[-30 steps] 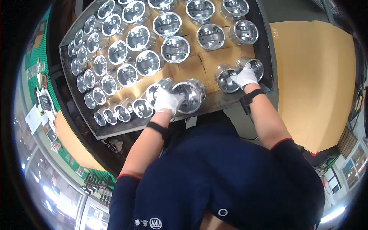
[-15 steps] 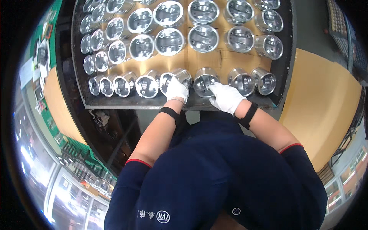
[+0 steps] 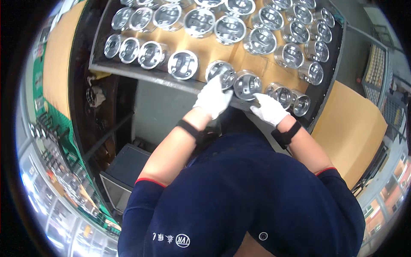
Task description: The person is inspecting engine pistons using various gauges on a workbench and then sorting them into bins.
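Note:
Both my hands wear white gloves at the near edge of a dark-framed tray (image 3: pixel 147 77) of shiny metal pistons. My left hand (image 3: pixel 214 97) is closed at the near rim of one piston (image 3: pixel 220 70), its fingertips over the mouth. Just right of it in the front row lies another piston (image 3: pixel 247 85). My right hand (image 3: pixel 269 110) is beside that one's lower right edge, thumb and fingers apart. Whether those fingertips touch the metal is hard to make out. Further right, two pistons (image 3: pixel 279 95) (image 3: pixel 301 103) lie close together near the tray's corner.
More pistons (image 3: pixel 199 22) lie in rows behind, on brown cardboard (image 3: pixel 231 53). A tan board (image 3: pixel 346 132) stands right of the tray, another (image 3: pixel 64 55) to its left. A dark-topped box (image 3: pixel 130 165) is below the tray at left. Metal racking (image 3: pixel 381 73) stands far right.
My view has turned, so the tray now slants down to the right. My right hand's fingers have come away from inside the piston to its edge. My left hand stays at its piston.

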Tool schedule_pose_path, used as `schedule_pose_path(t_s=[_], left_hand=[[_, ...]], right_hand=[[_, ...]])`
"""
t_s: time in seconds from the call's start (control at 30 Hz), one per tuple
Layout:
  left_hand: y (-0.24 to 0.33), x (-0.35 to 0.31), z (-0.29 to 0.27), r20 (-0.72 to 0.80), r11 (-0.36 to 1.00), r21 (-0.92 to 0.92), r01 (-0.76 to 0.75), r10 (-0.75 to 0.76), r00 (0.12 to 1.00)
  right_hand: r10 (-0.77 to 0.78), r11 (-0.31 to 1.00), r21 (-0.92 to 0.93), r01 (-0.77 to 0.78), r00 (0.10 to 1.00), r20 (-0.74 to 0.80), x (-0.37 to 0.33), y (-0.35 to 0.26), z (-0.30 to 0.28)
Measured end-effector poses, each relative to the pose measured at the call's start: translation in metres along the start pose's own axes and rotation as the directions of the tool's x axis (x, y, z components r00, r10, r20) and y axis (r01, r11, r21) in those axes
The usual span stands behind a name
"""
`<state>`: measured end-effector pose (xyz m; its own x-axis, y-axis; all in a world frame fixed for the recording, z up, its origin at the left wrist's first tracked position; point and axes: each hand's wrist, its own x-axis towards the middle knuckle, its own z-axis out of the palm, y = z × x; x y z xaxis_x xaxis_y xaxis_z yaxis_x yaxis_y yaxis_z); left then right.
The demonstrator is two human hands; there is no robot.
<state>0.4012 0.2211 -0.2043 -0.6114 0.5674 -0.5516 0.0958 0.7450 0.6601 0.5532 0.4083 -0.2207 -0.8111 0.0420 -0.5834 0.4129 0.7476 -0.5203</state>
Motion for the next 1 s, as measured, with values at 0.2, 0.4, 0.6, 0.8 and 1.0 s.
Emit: schedule_pose_path(t_s=[0.2, 0.4, 0.6, 0.8, 1.0], left_hand=[[-0.051, -0.168, -0.116, -0.457, 0.963, -0.252, -0.1, -0.028, 0.889], [-0.024, -0.419, -0.2, -0.246, 0.511, -0.391, -0.766, 0.744, 0.621], [-0.024, -0.649, -0.177, -0.465, 0.79, -0.024, -0.613, 0.534, 0.706], [-0.077, -0.723, -0.131, -0.768, 0.737, 0.144, -0.66, 0.504, 0.396], [-0.156, -0.657, -0.089, -0.698, 0.72, -0.694, -0.003, -0.672, 0.248]], right_hand=[[-0.085, 0.995, -0.049, 0.083, 0.996, -0.036, -0.042, -0.079, 0.009], [-0.31, 0.951, 0.004, 0.31, 0.95, 0.029, -0.089, -0.189, 0.07], [-0.406, 0.818, -0.254, 0.516, 0.831, 0.379, -0.111, -0.29, 0.134], [-0.441, 0.644, -0.339, 0.686, 0.695, 0.568, -0.089, -0.379, 0.169], [-0.361, 0.538, -0.356, 0.764, 0.591, 0.722, -0.033, -0.451, 0.199]])
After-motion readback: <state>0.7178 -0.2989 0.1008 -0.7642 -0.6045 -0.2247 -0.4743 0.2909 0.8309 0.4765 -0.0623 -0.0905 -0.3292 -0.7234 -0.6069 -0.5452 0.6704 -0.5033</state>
